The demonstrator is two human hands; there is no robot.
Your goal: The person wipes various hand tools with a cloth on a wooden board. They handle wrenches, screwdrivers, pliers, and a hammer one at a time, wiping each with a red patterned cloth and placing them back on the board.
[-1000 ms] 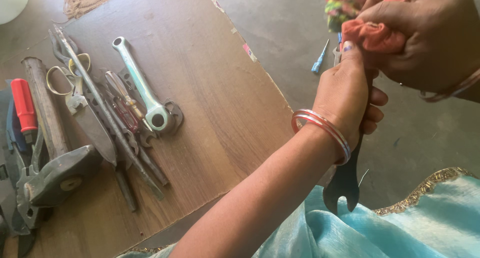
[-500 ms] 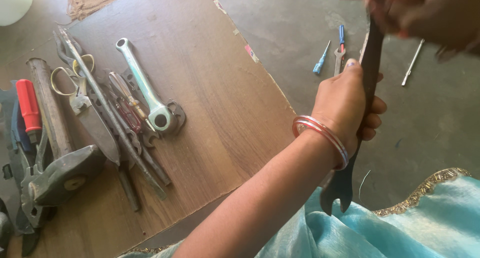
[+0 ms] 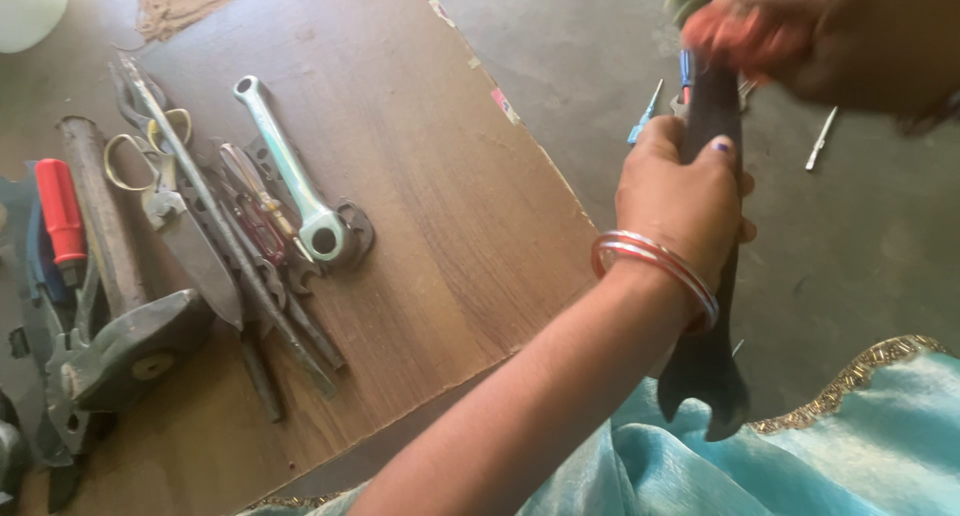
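Left hand (image 3: 685, 201) closed around a dark open-ended wrench (image 3: 705, 366), held upright. Right hand (image 3: 840, 41) (blurred) clutches an orange cloth (image 3: 745, 41) at the wrench's top end.

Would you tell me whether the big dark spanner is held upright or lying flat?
Roughly upright: the left hand grips the spanner, open end down.

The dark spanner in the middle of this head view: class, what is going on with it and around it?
A person's left hand grips a dark spanner upright by its shaft, open jaw pointing down over blue cloth. The right hand, blurred at the top, presses an orange rag on the spanner's upper end. To the left, a wooden board carries a heap of tools, among them a silver wrench, scissors and a red-handled tool. A few small tools lie on the grey floor.
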